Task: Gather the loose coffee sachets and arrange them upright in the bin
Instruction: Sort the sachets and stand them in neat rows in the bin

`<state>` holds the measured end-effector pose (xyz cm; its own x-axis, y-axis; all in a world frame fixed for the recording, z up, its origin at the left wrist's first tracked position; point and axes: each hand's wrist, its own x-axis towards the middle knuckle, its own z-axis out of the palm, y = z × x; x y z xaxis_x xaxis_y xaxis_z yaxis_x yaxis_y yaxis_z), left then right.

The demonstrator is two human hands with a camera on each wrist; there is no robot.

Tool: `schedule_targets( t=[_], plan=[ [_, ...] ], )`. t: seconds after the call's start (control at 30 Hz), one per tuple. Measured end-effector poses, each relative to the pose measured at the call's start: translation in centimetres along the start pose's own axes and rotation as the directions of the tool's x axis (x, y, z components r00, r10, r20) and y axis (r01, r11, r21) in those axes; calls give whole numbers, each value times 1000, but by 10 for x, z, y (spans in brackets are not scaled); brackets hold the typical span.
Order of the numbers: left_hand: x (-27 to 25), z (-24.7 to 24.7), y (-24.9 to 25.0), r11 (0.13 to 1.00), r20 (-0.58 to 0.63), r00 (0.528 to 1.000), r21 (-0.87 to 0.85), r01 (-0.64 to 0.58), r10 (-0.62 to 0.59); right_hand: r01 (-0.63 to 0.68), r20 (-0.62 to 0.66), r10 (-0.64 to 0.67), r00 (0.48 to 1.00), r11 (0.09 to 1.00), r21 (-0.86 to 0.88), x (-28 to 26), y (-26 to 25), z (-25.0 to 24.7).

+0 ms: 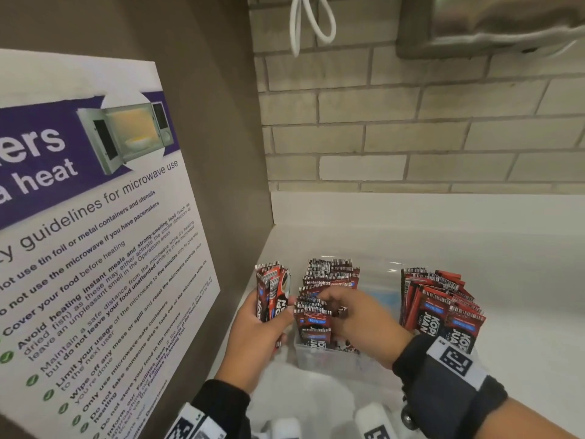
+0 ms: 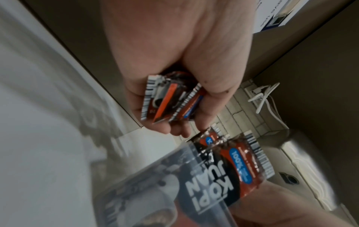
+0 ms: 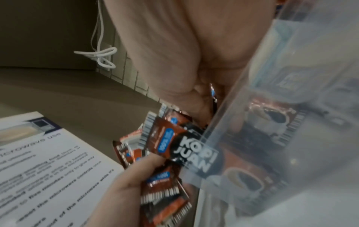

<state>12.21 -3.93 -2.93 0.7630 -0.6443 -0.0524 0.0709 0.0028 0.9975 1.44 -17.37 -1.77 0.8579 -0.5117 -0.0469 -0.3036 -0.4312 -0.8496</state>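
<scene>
A clear plastic bin [image 1: 332,358] stands on the white counter [image 1: 506,248] with red-and-black coffee sachets in it. One group [image 1: 330,277] stands upright at its left end, and another group [image 1: 440,307] leans at its right end. My left hand [image 1: 264,324] grips a bundle of several sachets [image 1: 273,289] upright, just left of the bin; the left wrist view shows the bundle [image 2: 165,106] inside the curled fingers. My right hand [image 1: 335,304] reaches down among the left group. In the right wrist view its fingers [image 3: 204,106] pinch a sachet edge behind the bin wall [image 3: 291,107].
A brown side panel with a microwave-guidelines poster [image 1: 95,232] closes the left side, close to my left hand. A brick wall [image 1: 411,137] runs behind the counter, with a white cable loop [image 1: 311,23] and a metal fixture [image 1: 490,23] above. Bare counter lies right of the bin.
</scene>
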Motion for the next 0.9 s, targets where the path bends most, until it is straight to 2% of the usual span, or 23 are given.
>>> schedule_targets(
  t=[0.17,0.33,0.47,0.6,0.73,0.8,0.9],
  plan=[
    [7,0,3,1000,35,999,5,5,-5,-8,-109,-8,994,989,-145,3,1,-1],
    [6,-1,-6,998,-6,998,-25,57,-57,-2,-9,-1,1000,945,-327,2,-3,2],
    [-2,3,-8,988,42,991,-80,132,-129,-47,24,56,998,956,-289,2,-5,4],
    [-6,5,-2,976,71,987,-159,151,-141,-75,34,82,996,981,-182,5,-5,6],
    [-10,3,-1,970,76,986,-184,160,-149,-64,-13,64,998,949,-310,7,-9,6],
    [-10,-1,-2,971,48,986,-176,163,-157,-96,-81,73,994,940,-328,5,-12,5],
    [-11,-8,-1,973,16,988,-173,156,-155,-119,-96,93,991,940,-320,3,-14,1]
  ],
)
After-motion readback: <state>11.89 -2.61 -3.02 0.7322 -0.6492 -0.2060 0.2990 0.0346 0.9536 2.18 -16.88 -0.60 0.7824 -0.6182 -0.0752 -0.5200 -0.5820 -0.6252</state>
